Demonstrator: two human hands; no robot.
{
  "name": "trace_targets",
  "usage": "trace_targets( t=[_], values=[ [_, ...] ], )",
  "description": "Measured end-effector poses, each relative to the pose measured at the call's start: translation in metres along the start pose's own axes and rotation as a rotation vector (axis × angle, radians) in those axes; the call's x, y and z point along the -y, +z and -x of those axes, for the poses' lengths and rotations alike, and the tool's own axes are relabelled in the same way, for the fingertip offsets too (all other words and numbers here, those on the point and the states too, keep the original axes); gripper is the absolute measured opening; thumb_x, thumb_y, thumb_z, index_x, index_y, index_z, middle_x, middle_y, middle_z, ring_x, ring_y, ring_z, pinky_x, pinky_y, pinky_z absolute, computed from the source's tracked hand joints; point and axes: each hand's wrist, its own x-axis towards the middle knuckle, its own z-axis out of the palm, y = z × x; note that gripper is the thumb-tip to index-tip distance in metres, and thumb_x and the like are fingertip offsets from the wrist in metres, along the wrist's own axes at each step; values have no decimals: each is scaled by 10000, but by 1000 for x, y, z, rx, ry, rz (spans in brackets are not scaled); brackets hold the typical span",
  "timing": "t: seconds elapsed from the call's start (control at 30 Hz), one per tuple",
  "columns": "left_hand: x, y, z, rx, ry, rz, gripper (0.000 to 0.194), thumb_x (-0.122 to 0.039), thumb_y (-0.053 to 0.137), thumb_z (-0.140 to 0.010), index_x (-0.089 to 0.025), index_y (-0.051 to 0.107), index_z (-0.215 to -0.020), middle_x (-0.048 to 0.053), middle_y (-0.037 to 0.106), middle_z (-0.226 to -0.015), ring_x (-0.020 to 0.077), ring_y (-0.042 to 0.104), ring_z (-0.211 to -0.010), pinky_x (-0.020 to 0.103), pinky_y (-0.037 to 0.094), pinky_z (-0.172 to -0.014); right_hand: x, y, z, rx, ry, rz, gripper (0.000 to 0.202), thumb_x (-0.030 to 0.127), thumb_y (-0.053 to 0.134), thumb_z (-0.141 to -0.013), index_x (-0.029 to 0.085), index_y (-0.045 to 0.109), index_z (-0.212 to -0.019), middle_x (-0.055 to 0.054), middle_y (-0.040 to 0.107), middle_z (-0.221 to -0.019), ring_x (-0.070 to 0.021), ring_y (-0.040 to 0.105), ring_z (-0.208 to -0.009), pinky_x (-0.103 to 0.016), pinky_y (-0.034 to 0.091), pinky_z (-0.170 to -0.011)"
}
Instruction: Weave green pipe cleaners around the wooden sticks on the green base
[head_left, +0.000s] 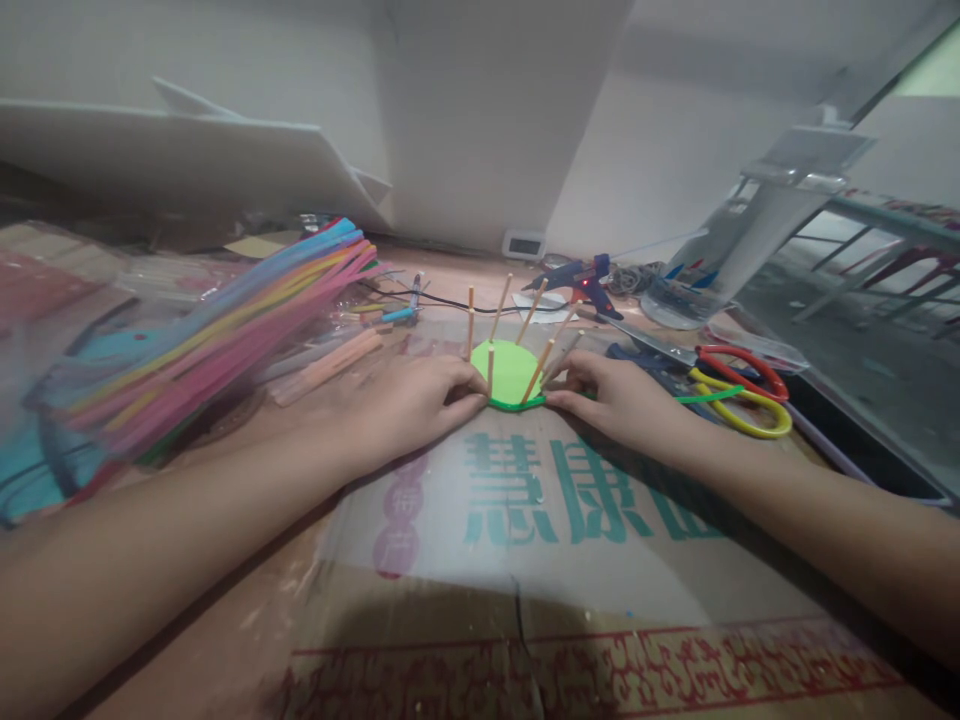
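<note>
A flat lime-green disc (504, 368) lies on the cardboard, with several thin wooden sticks (538, 371) standing around its edge, some of them tilted. Along the disc's near edge runs a darker green pipe cleaner (517, 405). My left hand (424, 400) pinches at the disc's left side, thumb and forefinger closed on the pipe cleaner's end. At the right side, my right hand (611, 392) also has its fingers pinched on the pipe cleaner. A loose green length shows beyond the right wrist. My fingertips partly hide the contact points.
Colourful pipe cleaners (255, 330) lie bundled at left. Behind the disc is a blue glue gun (581, 283) with a lit red light and a cable. Scissors (739, 390) with red and yellow handles and a clear plastic container (705, 260) are at right. Printed cardboard (465, 610) covers the table.
</note>
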Motion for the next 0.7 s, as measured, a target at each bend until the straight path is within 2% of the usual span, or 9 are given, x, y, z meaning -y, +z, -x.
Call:
trace_targets(
  t=[0.13,0.27,0.4,0.47,0.53,0.6,0.7],
  values=[
    [1,0,1,-47,21,-35,223,-298,521,-955,-215,717,-1023,20,748,-1022,192,673,-903,305,464,-772,0,-1,-1,46,-14,-19,179,362,639,-869,230,678,-984,-20,734,-836,-183,649,-716,-274,413,-613],
    [-3,-4,4,-47,14,-59,226,-273,522,-948,-206,693,-1078,37,734,-1079,201,666,-954,311,473,-805,0,0,-1,16,-35,-39,190,359,643,-866,223,695,-988,-19,737,-809,-172,636,-677,-269,407,-596],
    [-12,-12,13,-103,-69,-215,231,-363,541,-937,-190,647,-1048,61,716,-1004,218,648,-874,319,453,-708,0,2,0,14,-42,-72,179,354,636,-866,220,700,-967,-14,731,-795,-169,636,-680,-265,419,-611],
    [-18,-15,18,-118,4,-341,254,-412,522,-947,-183,631,-930,68,695,-888,226,634,-820,329,432,-687,1,2,1,17,-57,-83,185,355,634,-866,217,699,-970,-17,729,-807,-171,638,-695,-267,428,-629],
    [-24,-15,21,-64,140,-436,282,-400,469,-977,-183,629,-891,73,679,-833,233,635,-823,339,427,-708,2,2,2,18,-73,-89,184,348,634,-865,217,699,-977,-19,731,-821,-174,641,-713,-268,432,-644],
    [-30,-12,21,8,199,-474,284,-355,415,-1004,-192,647,-1013,75,690,-833,229,651,-820,333,428,-704,3,3,3,16,-84,-94,178,338,631,-868,219,700,-980,-18,732,-827,-174,643,-725,-268,432,-652],
    [-39,-7,15,69,59,-487,328,-344,402,-1012,-215,603,-1237,72,718,-816,220,669,-715,310,397,-600,4,3,3,16,-75,-99,173,335,637,-865,215,698,-974,-18,727,-812,-176,639,-723,-270,421,-640]
  ],
)
